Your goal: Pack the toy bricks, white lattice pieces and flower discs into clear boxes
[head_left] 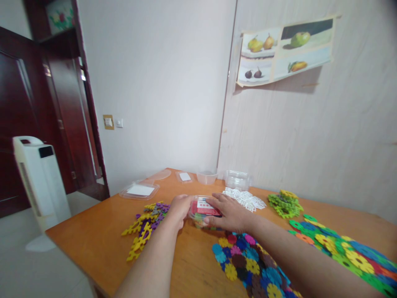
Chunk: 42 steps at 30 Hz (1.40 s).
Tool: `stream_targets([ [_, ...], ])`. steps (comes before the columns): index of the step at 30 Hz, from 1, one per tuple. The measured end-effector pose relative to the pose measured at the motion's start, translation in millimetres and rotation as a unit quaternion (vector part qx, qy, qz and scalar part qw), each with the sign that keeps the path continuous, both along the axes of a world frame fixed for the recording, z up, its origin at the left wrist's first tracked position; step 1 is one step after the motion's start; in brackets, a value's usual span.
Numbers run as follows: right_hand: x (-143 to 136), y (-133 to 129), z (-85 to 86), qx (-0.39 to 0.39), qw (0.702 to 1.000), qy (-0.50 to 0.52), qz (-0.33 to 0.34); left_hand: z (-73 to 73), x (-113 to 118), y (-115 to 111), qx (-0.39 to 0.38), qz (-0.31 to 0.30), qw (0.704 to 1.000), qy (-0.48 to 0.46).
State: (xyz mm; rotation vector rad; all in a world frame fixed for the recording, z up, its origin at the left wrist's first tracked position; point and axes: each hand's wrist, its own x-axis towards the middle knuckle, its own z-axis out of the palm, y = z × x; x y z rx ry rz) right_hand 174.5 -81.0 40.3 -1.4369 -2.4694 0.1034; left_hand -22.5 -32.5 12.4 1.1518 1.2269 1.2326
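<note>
Around a tub [194,210] of, seemingly, coloured pieces [198,222]: left hand [180,210], fingers unclear; right hand [232,213], fingers spread.

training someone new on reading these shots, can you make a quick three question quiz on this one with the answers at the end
1. True or false: the right hand is touching the labelled container.

2. Which pieces lie on the table just to the left of the left forearm?
A) green pieces
B) yellow and purple pieces
C) round discs

3. Fill in the colour: the heap of pieces in front of the clear plastic box near the wall is ____.

Key
1. True
2. B
3. white
</note>
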Motion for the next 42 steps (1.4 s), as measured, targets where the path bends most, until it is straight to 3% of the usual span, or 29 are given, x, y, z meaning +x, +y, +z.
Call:
stream_targets([
  [21,0.3,1.3,-2.5,-0.009,1.000,0.004,-0.014,-3.7,-1.0,2.6,-0.013,-0.019,1.000,-0.013],
  [31,5.2,4.6,-11.0,-0.008,0.999,0.032,-0.005,-12.3,-0.6,5.2,0.090,0.040,0.985,0.144],
  [37,13.2,-1.2,-15.3,0.066,0.993,0.080,-0.049,-20.9,-9.0,15.2,0.128,0.067,0.960,0.240],
  [42,29.7,-28.5,-17.5,0.169,0.961,0.193,-0.099,-12.3,-15.7,12.5,0.137,0.112,0.972,0.152],
])
